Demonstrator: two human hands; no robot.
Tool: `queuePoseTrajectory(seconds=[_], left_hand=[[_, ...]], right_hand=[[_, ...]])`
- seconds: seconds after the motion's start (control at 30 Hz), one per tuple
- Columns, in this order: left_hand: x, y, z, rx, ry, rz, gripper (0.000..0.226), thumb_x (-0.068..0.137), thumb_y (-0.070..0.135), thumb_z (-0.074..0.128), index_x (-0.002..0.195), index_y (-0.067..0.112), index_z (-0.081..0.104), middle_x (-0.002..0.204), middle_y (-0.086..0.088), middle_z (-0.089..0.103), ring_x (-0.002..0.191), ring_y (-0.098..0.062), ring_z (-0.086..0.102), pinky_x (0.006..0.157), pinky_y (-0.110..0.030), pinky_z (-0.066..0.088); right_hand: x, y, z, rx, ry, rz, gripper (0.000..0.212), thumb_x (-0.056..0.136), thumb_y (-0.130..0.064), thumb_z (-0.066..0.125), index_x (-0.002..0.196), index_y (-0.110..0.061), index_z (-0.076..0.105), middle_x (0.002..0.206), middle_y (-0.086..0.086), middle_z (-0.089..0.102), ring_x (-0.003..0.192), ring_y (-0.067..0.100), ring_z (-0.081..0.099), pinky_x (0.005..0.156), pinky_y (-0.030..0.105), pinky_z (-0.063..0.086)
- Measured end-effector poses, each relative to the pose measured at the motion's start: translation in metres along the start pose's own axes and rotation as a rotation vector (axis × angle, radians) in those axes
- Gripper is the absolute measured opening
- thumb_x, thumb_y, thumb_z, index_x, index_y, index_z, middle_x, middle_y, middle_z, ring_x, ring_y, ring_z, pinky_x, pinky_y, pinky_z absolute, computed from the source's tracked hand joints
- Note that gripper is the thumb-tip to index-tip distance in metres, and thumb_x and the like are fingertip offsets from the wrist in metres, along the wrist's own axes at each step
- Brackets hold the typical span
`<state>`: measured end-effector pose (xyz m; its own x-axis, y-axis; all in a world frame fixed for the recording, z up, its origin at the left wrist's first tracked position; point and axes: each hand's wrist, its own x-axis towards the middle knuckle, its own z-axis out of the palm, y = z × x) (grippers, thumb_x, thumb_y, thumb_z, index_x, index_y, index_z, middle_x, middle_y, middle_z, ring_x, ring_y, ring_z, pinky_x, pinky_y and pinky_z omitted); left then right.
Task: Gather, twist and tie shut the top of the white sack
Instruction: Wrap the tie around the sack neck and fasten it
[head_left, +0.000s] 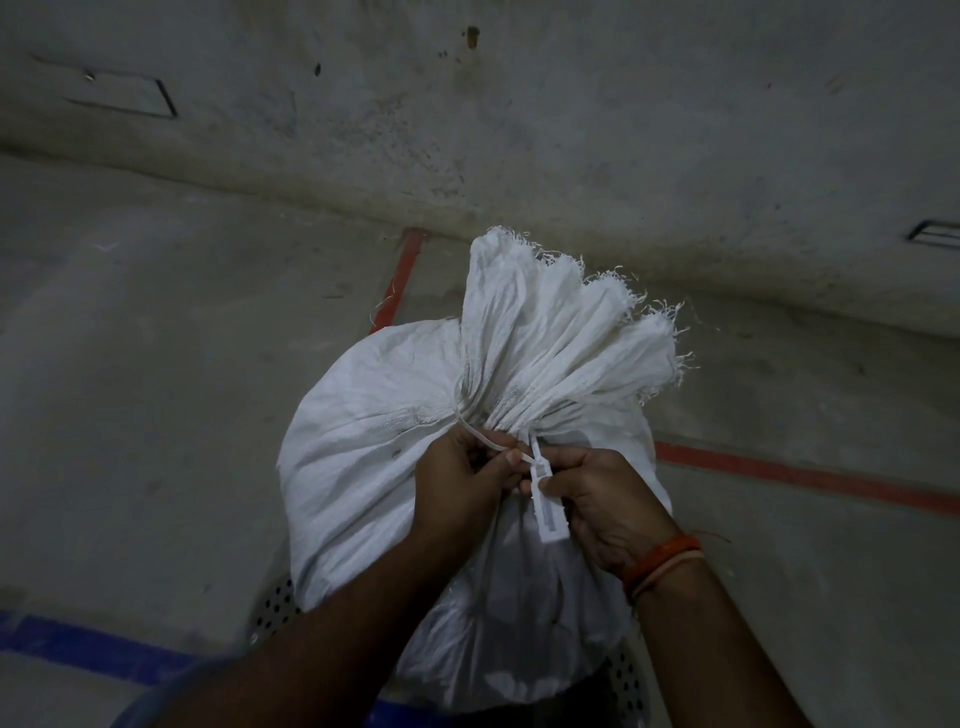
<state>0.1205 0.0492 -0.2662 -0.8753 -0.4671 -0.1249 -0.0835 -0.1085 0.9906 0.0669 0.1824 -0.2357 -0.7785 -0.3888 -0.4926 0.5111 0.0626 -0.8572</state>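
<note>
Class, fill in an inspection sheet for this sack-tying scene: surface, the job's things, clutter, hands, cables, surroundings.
Surface: grey concrete floor, dusty, with red painted lines and a blue line.
Job's things: white sack full, its top gathered into a frayed fan; a white plastic tie loops the neck, its tag hanging down.
Clutter: nothing seen.
Hands: left hand pinches the tie strap; right hand grips the tag; orange wristband on the right wrist.
Cables: nothing seen.
Surroundings: stained concrete wall; perforated metal stand under the sack.
</note>
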Motion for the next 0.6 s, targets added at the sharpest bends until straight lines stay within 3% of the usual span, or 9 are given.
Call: queuePoseTrajectory(seconds=[0.23,0.33,0.6], left_hand=[[-0.0018,0.0050,0.0015,-0.019,-0.017,-0.001,0.014,0.085,-0.002,0.071,0.080,0.010,0.076,0.079,-0.013,0.078,0.073,-0.027,0.075,0.074,-0.044,0.061],[-0.0022,0.0077,0.0024,-0.047,-0.025,-0.013,0.015,0.085,-0.005,0.070,0.078,0.007,0.076,0.078,-0.016,0.077,0.069,-0.025,0.073,0.071,-0.042,0.060],[-0.0009,0.0071,0.0020,0.032,-0.034,0.011,0.013,0.083,-0.001,0.072,0.078,0.011,0.076,0.074,-0.012,0.077,0.069,-0.029,0.075,0.075,-0.051,0.062]], right_hand=[[0.0018,-0.0004,-0.0020,0.025,0.000,0.010,0.041,0.082,0.023,0.045,0.101,0.002,0.074,0.088,0.017,0.077,0.077,0.026,0.072,0.074,0.037,0.057],[0.0024,-0.0001,-0.0024,0.036,-0.015,0.008,0.043,0.082,0.024,0.044,0.098,0.000,0.075,0.087,0.014,0.078,0.074,0.022,0.074,0.073,0.033,0.056],[0.0033,0.0017,-0.0029,0.013,0.001,-0.008,0.041,0.082,0.023,0.044,0.101,0.002,0.075,0.093,0.022,0.076,0.081,0.029,0.072,0.082,0.040,0.056]])
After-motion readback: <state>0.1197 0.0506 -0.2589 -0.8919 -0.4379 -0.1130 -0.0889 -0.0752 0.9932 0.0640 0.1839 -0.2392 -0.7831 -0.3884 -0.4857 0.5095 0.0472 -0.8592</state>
